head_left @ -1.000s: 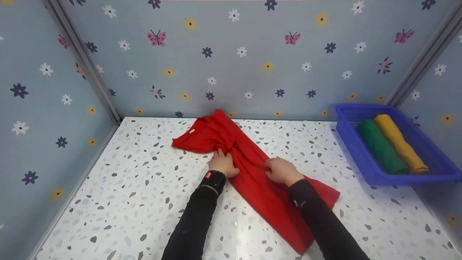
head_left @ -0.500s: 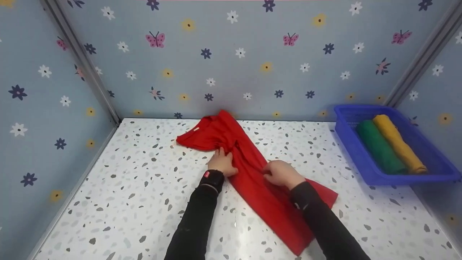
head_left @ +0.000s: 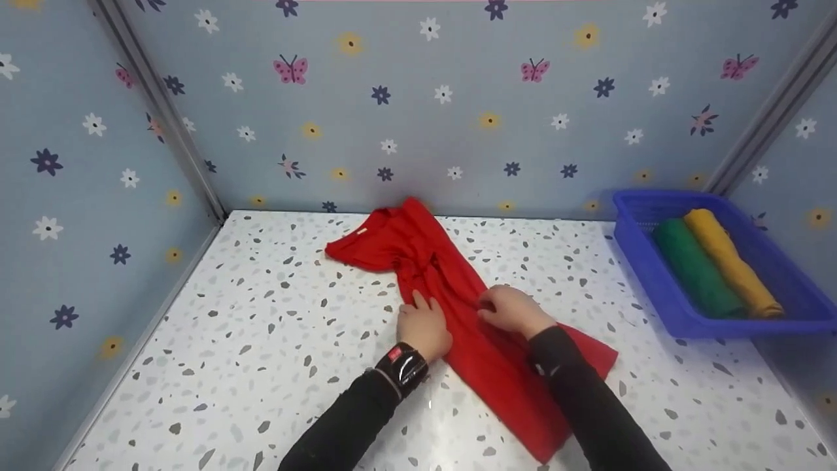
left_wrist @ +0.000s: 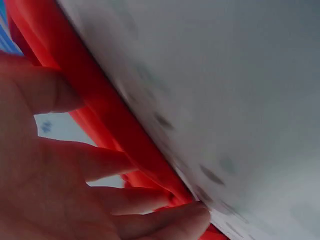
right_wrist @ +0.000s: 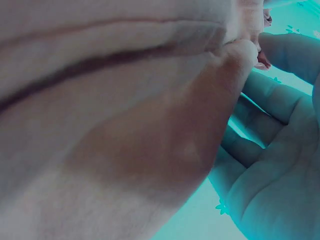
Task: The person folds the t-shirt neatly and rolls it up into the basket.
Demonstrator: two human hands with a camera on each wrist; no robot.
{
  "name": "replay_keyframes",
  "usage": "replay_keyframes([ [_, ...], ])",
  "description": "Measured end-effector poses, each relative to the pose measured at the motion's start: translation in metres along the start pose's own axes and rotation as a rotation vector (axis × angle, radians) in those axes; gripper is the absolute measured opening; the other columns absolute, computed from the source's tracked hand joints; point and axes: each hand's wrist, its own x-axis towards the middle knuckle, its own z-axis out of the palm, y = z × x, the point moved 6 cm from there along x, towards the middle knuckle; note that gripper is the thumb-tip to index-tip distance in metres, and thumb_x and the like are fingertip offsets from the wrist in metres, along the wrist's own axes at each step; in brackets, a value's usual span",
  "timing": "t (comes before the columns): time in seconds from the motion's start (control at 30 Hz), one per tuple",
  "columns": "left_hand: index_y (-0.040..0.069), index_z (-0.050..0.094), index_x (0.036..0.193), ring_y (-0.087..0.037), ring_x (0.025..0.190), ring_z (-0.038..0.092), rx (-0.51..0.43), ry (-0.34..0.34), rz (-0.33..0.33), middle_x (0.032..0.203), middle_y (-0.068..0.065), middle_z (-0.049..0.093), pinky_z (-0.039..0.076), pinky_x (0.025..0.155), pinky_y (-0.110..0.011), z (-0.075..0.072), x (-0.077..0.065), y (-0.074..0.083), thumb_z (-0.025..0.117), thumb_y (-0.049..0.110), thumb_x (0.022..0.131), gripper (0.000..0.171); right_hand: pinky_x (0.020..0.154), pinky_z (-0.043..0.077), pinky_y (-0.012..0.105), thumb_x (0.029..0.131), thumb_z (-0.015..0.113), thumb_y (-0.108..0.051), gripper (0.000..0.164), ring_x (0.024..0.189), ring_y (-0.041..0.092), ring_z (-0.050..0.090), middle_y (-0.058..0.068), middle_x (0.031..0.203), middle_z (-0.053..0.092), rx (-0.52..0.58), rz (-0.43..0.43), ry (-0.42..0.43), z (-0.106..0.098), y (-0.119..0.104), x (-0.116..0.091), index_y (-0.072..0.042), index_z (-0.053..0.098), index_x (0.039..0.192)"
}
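Observation:
A red shirt (head_left: pixel 484 353) lies slantwise on the speckled table, folded lengthwise into a long strip. Its neckline, with a small white label, is at the far left end, and creases bunch below it. My left hand (head_left: pixel 424 330) touches the strip's left edge with fingers spread and fairly straight; the left wrist view shows the fingertips along that red edge. Across the strip, my right hand (head_left: pixel 513 311) has curled fingers and pinches the cloth by its right edge. In the right wrist view the shirt (right_wrist: pixel 150 140) looks pale and partly covers those fingers.
A blue plastic basket (head_left: pixel 644 294) stands at the right, holding a rolled green cloth (head_left: pixel 696 268) and a rolled yellow cloth (head_left: pixel 732 265). Flower-printed panels (head_left: pixel 405 118) close off the back and both sides of the speckled white table (head_left: pixel 261 340).
My left hand has slid nearer along the shirt's left edge, its forearm now more slanted. The shirt's neckline end has shifted slightly right. My right hand stays almost in place.

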Motion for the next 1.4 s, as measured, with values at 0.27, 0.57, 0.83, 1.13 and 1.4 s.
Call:
replay_keyframes([
  [0.27, 0.015, 0.051, 0.146, -0.051, 0.097, 0.058, 0.11, -0.02, 0.113, 0.147, -0.026, 0.042, 0.048, 0.071, -0.048, 0.001, -0.042, 0.037, 0.06, 0.045, 0.089, 0.065, 0.101, 0.044, 0.047, 0.093, 0.067, -0.021, 0.048, 0.116, 0.032, 0.058, 0.016, 0.128, 0.06, 0.01, 0.004, 0.045, -0.003, 0.0, 0.016, -0.009, 0.057, 0.138],
  [0.57, 0.01, 0.055, 0.142, -0.052, 0.111, 0.055, 0.024, -0.041, 0.224, 0.142, -0.029, 0.047, 0.05, 0.081, -0.047, 0.0, -0.063, 0.05, 0.063, 0.04, 0.09, 0.061, 0.104, 0.042, 0.047, 0.096, 0.063, -0.022, 0.049, 0.126, 0.034, 0.052, 0.016, 0.143, 0.051, -0.021, 0.019, 0.013, 0.006, -0.003, 0.031, -0.015, 0.054, 0.143],
  [0.83, -0.006, 0.052, 0.138, -0.048, 0.126, 0.047, -0.073, -0.026, 0.228, 0.142, -0.03, 0.047, 0.042, 0.102, -0.047, 0.002, -0.062, 0.051, 0.064, 0.037, 0.089, 0.066, 0.109, 0.036, 0.045, 0.101, 0.054, -0.021, 0.038, 0.131, 0.034, 0.049, 0.017, 0.142, 0.053, -0.065, 0.019, -0.017, 0.012, -0.003, 0.037, -0.002, 0.061, 0.134],
  [1.13, -0.009, 0.054, 0.135, -0.043, 0.122, 0.052, 0.082, 0.011, 0.225, 0.139, -0.025, 0.052, 0.043, 0.101, -0.041, 0.005, -0.06, 0.053, 0.057, 0.04, 0.092, 0.065, 0.107, 0.038, 0.044, 0.101, 0.051, -0.016, 0.037, 0.126, 0.034, 0.053, 0.019, 0.134, 0.059, -0.052, 0.028, 0.026, 0.012, 0.0, 0.039, 0.005, 0.06, 0.131],
  [1.4, -0.013, 0.053, 0.133, -0.042, 0.125, 0.05, 0.08, 0.014, 0.193, 0.138, -0.026, 0.053, 0.039, 0.104, -0.042, 0.009, -0.054, 0.05, 0.056, 0.039, 0.092, 0.066, 0.104, 0.042, 0.044, 0.1, 0.053, -0.011, 0.033, 0.12, 0.036, 0.057, 0.021, 0.126, 0.063, -0.129, 0.007, 0.074, 0.012, -0.005, 0.037, 0.008, 0.063, 0.124],
])
